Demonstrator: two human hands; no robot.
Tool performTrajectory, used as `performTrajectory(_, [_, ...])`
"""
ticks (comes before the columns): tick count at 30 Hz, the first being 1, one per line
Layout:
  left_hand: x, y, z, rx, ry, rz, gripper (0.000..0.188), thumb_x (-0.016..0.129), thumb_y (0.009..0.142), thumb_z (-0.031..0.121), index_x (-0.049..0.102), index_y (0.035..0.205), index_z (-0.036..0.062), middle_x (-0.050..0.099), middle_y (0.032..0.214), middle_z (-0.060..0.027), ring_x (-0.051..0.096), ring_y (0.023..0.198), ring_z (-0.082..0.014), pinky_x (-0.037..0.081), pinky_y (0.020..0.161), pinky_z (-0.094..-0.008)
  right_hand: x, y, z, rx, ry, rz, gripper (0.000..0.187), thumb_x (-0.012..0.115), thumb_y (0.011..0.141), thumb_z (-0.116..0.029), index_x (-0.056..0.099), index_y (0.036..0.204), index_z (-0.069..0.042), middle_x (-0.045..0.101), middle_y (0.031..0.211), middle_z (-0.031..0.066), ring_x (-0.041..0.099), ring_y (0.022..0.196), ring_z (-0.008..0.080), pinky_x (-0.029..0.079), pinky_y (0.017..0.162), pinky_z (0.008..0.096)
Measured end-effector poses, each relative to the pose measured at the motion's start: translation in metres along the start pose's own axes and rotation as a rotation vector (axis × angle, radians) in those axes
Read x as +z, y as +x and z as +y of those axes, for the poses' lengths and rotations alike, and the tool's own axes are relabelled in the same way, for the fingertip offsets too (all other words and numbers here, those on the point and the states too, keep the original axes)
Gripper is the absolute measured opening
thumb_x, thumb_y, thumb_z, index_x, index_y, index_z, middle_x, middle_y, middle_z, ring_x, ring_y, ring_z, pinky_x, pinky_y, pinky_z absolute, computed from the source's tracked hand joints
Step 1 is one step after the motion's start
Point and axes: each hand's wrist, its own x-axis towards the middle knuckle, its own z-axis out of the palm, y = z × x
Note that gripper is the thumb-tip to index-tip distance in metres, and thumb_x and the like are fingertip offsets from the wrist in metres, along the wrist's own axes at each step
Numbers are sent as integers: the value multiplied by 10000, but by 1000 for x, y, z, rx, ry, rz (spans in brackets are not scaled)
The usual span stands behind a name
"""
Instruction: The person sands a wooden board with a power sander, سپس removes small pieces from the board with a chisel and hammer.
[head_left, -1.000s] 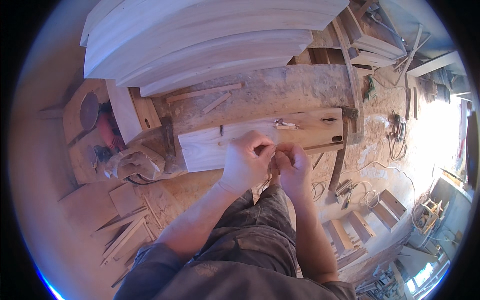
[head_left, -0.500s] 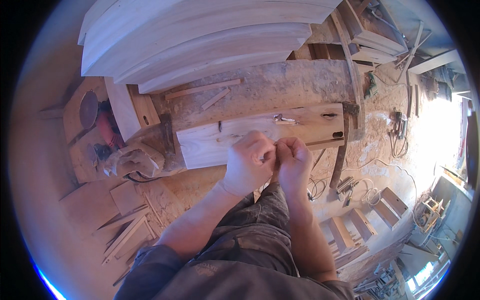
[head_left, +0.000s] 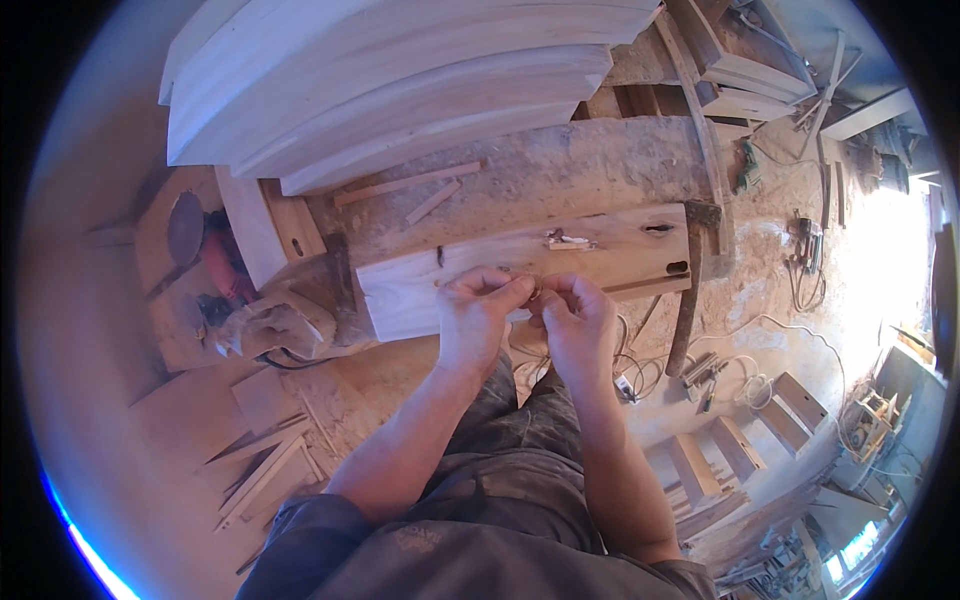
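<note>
My left hand [head_left: 475, 312] and my right hand [head_left: 575, 318] meet fingertip to fingertip over the near edge of a pale wooden board [head_left: 410, 283]. Both are closed in a pinch around something small and dark, too tiny to name. The board lies lengthwise on the workbench, with dark knots and slots toward its right end. On its surface, just beyond my right hand, rests a little heap of light scraps [head_left: 570, 242].
Large stacked wooden panels [head_left: 380, 90] fill the far side. Thin wooden strips [head_left: 410, 185] lie on the bench [head_left: 560, 165]. A red power tool [head_left: 228, 258] stands at left. Cables [head_left: 640, 365], short planks [head_left: 738, 447] and offcuts [head_left: 270, 470] are on the floor.
My left hand has turned from a fist-like curl so its thumb and finger now meet the right fingertips. The view has shifted slightly.
</note>
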Motion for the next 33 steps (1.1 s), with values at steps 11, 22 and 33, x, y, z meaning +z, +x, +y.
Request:
performTrajectory(11, [1, -5, 10, 735, 801, -167, 83, 764, 851, -26, 698, 819, 13, 763, 867, -81, 703, 758, -140, 549, 673, -303, -9, 2, 6, -265, -447, 36, 125, 690, 884, -124, 731, 864, -7, 702, 705, 194, 712, 658, 336, 544, 628, 423])
performTrajectory(22, [24, 67, 35, 311, 920, -80, 170, 808, 852, 117, 719, 781, -9, 729, 724, -60, 623, 664, -85, 510, 631, -294, -38, -19, 41, -140, -884, -182, 282, 709, 885, -301, 734, 845, -24, 668, 715, 247, 681, 707, 443, 533, 659, 514])
performTrajectory(33, [48, 80, 49, 145, 1042, -270, 115, 822, 792, 58, 725, 740, 27, 688, 676, -10, 570, 629, -67, 464, 581, -283, -66, -42, 93, -100, -850, -95, 207, 693, 898, -250, 766, 900, -56, 712, 810, 243, 703, 789, 443, 560, 763, 517])
